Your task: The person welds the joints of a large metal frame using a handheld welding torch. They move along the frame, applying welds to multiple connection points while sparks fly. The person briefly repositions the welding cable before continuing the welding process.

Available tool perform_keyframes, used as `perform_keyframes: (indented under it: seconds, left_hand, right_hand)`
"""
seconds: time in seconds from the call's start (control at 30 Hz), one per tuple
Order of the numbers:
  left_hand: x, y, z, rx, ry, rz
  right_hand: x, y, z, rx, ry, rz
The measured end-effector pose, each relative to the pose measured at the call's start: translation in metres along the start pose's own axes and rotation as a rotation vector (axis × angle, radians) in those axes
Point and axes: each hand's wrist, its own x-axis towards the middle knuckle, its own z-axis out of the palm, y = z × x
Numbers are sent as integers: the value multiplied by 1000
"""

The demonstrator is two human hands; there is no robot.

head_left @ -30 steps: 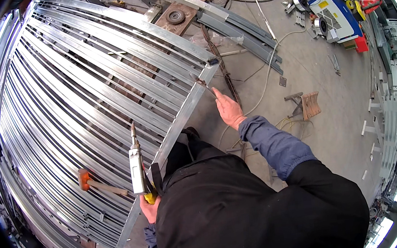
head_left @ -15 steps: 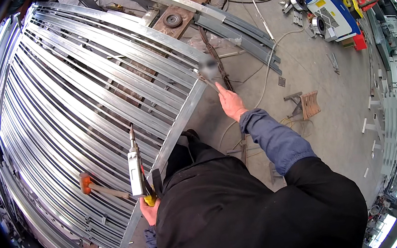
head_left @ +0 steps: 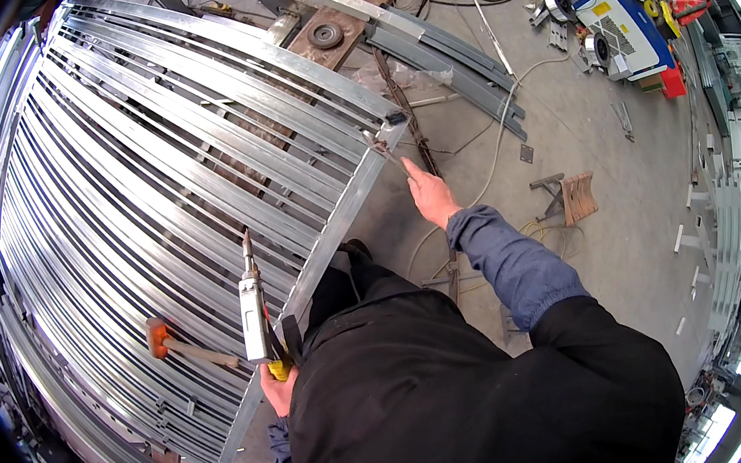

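My left hand (head_left: pixel 281 390) is closed round the yellow-and-black grip of a welding gun (head_left: pixel 255 320), which has a boxy silver body. Its narrow nozzle points away over the bars of a large slatted metal panel (head_left: pixel 339 212). At the panel's right-hand corner, my right hand (head_left: pixel 433 196) grips a slim, brownish metal hand tool (head_left: pixel 390 153). Its far end meets the frame there; I cannot make out its exact kind. Beside that end a dark patch (head_left: pixel 396 118) marks the corner. An orange-headed mallet (head_left: pixel 159 338) with a wooden handle lies on the bars left of the gun.
Grey metal profiles (head_left: pixel 463 81) lie beyond the corner, near a brown beam bearing a round disc (head_left: pixel 326 35). A small folding stool (head_left: pixel 577 198) stands on the floor to the right. Farther off are a blue-and-white machine (head_left: pixel 627 24) and a pale cable (head_left: pixel 501 146).
The grey blur over the panel's corner has gone and the dark patch shows. My right hand and its tool have barely shifted; the left hand with the welding gun stays put.
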Motion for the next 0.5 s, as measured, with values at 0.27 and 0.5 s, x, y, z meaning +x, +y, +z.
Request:
perform_keyframes:
  seconds: [0.27, 0.5]
  left_hand:
    - [-4, 18, 2, -1, 21, -35]
    - [-7, 16, 6, -85, 52, -31]
  right_hand:
    - [1, 5, 8, 25, -64, 115]
    - [-26, -74, 19, 92, -217, -75]
